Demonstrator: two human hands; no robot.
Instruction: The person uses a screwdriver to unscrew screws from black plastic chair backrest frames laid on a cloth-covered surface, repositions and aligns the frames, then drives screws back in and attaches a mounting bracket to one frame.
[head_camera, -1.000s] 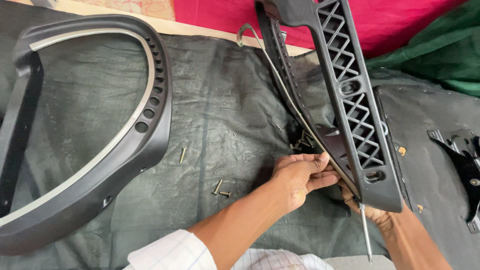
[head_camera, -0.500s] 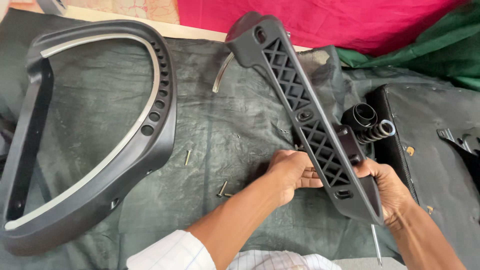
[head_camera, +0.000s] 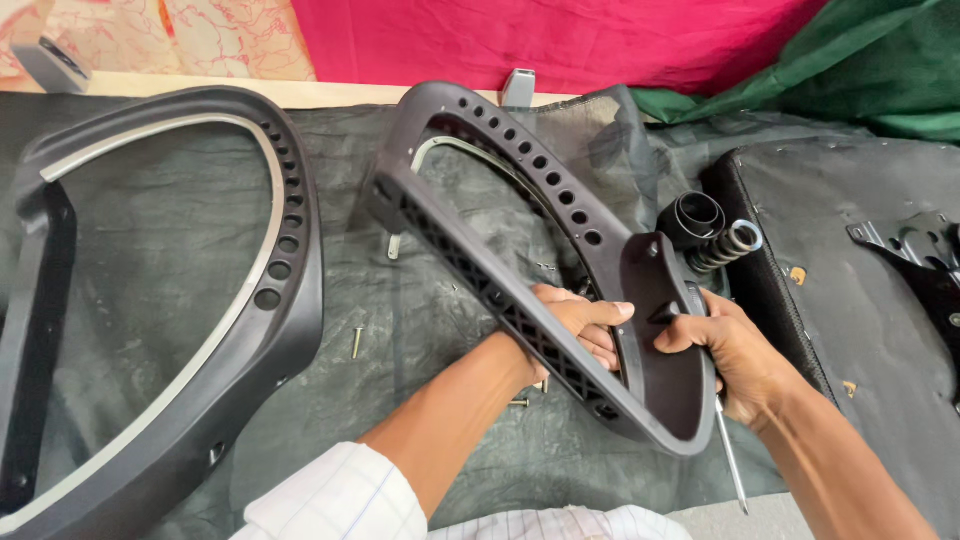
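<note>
A person's two hands grip a dark grey plastic chair back frame (head_camera: 520, 290), tilted up on edge over a dark tarpaulin (head_camera: 420, 300) that covers the work surface. The left hand (head_camera: 580, 325) reaches through the frame's opening, its fingers curled closed around the lattice-patterned bar near the lower end. The right hand (head_camera: 735, 355) clamps the frame's broad lower plate from the outside, thumb pressed on the plate's face, while also holding a slim metal screwdriver (head_camera: 730, 455) whose shaft points down toward the person. The frame's perforated upper rim arcs away toward a bright pink cloth (head_camera: 560, 40) along the far edge. Just beyond the right hand sits a black cylinder fitting with a coiled spring (head_camera: 735, 242), beside an upturned black seat base (head_camera: 860, 300). To the left lies a second, larger chair frame (head_camera: 280, 300), flat on the tarpaulin. A loose screw (head_camera: 356, 342) rests between the two frames; another screw (head_camera: 518, 402) lies under the left forearm.
</note>
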